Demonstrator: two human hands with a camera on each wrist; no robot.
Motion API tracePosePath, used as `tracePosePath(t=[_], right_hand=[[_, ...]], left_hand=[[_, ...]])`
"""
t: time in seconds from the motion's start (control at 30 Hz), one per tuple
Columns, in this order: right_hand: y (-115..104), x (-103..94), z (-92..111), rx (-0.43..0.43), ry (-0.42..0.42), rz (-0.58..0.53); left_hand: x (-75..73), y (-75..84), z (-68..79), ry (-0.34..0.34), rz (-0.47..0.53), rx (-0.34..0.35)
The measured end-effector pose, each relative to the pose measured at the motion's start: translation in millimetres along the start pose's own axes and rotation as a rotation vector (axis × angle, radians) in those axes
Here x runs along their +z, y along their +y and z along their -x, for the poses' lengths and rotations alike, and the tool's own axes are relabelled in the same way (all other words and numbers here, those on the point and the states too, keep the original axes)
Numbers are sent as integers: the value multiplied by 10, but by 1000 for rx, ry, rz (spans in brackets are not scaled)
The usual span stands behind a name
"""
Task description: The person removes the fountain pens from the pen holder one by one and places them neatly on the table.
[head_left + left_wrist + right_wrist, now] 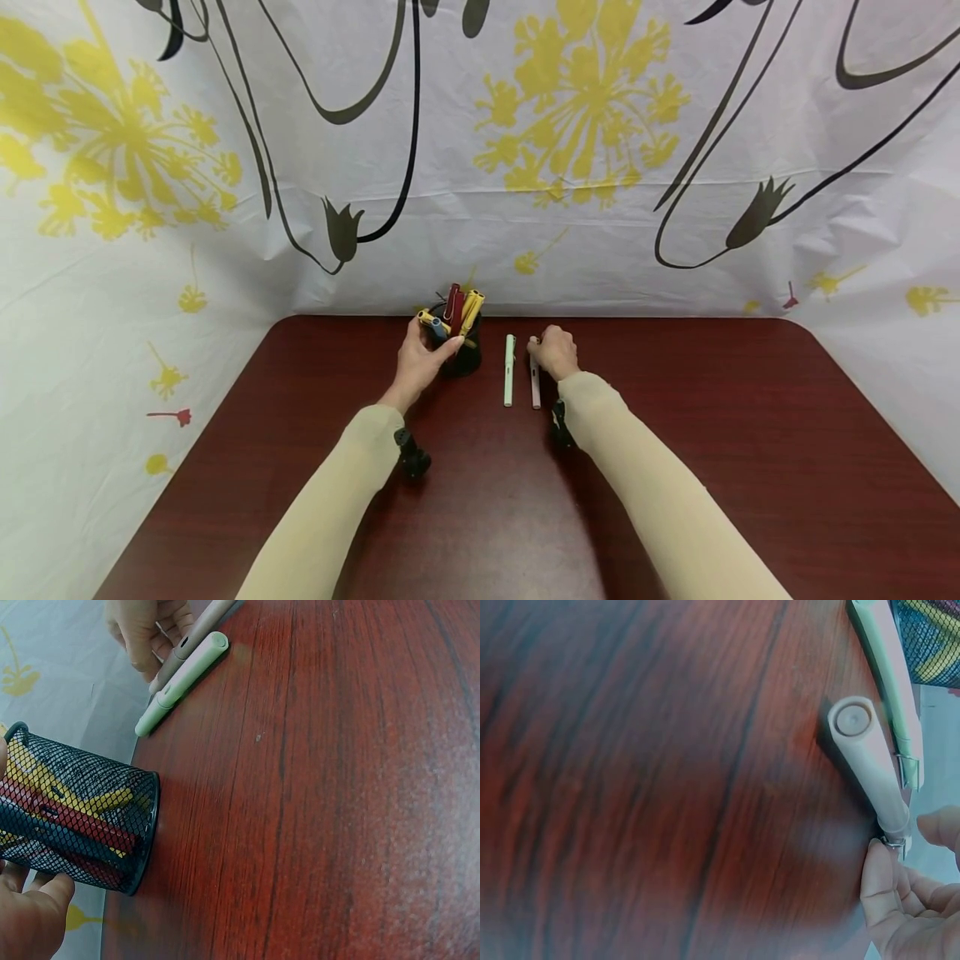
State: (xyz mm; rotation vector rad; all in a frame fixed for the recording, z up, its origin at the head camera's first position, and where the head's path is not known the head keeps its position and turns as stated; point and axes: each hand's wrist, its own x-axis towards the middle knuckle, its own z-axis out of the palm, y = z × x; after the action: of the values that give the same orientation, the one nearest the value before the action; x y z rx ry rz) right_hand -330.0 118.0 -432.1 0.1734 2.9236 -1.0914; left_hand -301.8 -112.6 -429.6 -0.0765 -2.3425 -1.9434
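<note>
My left hand (422, 364) grips the upper part of a black mesh pen holder (90, 761), thumb on one side and fingers on the other. Yellow, dark red and blue pens stand inside the holder. On the table to its right lie a light green pen (509, 371) and a pale pink pen (536, 387), side by side and slightly apart. My right hand (557, 352) is at the far, clip end of the pink pen (870, 772). One fingertip meets that end near the clip, while another digit stands apart from it.
The dark red wooden table (480, 517) has rounded far corners. Behind it hangs a white cloth (435, 275) with yellow and dark plant prints, reaching down to the table's back edge. A small black camera (411, 454) is strapped to the left wrist.
</note>
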Motion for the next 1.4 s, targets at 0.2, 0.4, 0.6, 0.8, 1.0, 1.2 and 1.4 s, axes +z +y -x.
tracePosePath(t=[0.2,0.4,0.6,0.8,1.0,1.2,1.4], right_hand=[[29,-29,13,-17,22,-19],[84,-52,7,-36,111,-94],[85,-37,6,-113,237,-273],[-23,-8,67,-262,325,-455],[-300,3,186,-341,275,-664],[-622,23,287,-407,150,-751],[-844,49,323,-491,71,-618]], left_hand=[[-14,37,11,-10,-8,-20],[-28,241,125,-37,-2,-37],[-20,229,119,-29,-6,-32],[-5,20,17,-11,-16,-16],[3,9,12,4,-18,-2],[10,13,8,3,-10,-2],[12,4,-11,1,0,-12]])
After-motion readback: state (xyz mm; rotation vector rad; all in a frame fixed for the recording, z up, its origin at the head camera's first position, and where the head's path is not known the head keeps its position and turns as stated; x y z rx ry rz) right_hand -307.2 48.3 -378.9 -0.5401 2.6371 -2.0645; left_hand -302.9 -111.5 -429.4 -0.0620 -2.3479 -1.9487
